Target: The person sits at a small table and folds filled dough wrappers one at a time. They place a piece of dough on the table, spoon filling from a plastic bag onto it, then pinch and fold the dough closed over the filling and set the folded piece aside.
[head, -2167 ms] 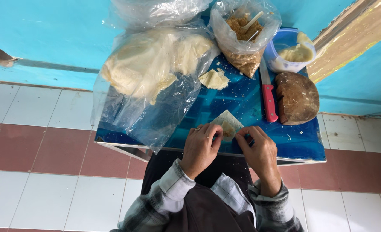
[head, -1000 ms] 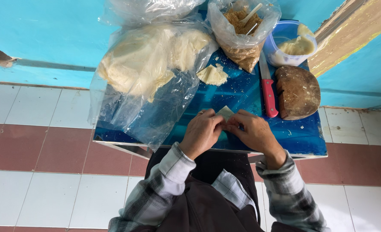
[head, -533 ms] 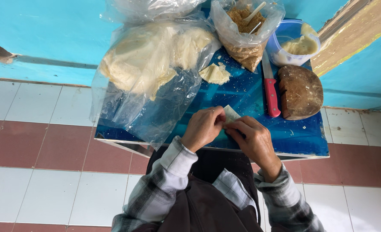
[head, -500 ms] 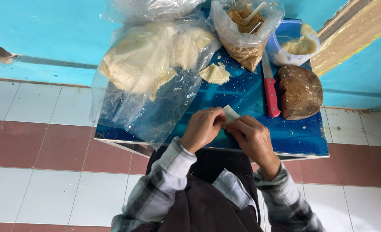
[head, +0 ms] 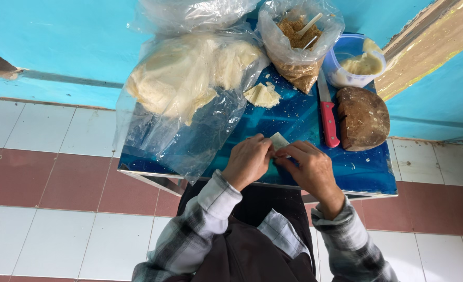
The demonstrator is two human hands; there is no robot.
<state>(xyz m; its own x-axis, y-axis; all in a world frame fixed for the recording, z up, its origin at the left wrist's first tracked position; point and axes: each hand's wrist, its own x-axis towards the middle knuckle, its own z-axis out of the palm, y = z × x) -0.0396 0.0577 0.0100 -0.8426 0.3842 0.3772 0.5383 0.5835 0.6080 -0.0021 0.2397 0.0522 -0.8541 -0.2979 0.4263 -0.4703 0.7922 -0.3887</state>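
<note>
On the near edge of the blue table (head: 367,172), the left hand (head: 248,161) and right hand (head: 307,166) meet, both pinching a small pale wrapper (head: 279,140) between their fingertips. Beyond them lie a clear bag of pale sheets (head: 190,83), a loose folded piece (head: 263,95), a red-handled knife (head: 328,117) and a round wooden block (head: 363,118).
</note>
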